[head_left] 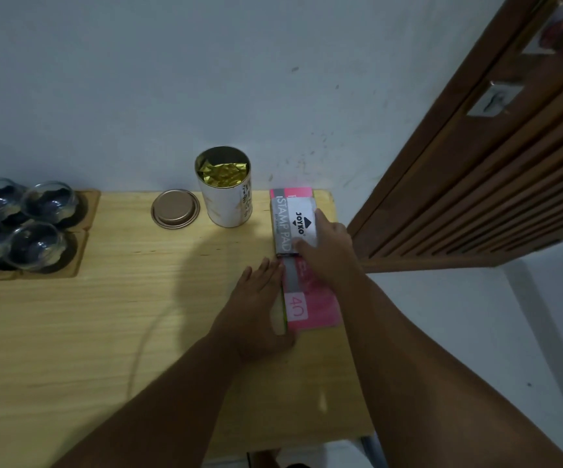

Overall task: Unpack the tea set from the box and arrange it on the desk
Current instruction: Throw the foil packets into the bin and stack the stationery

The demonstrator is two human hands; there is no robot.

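Glass cups (47, 201) on wooden tray (91, 206), open white tin (229, 206), gold foil (222, 173)

Single wide-angle head view: looks forward and steeply down over desk (87, 332) toward wall (138, 79), close above desktop.
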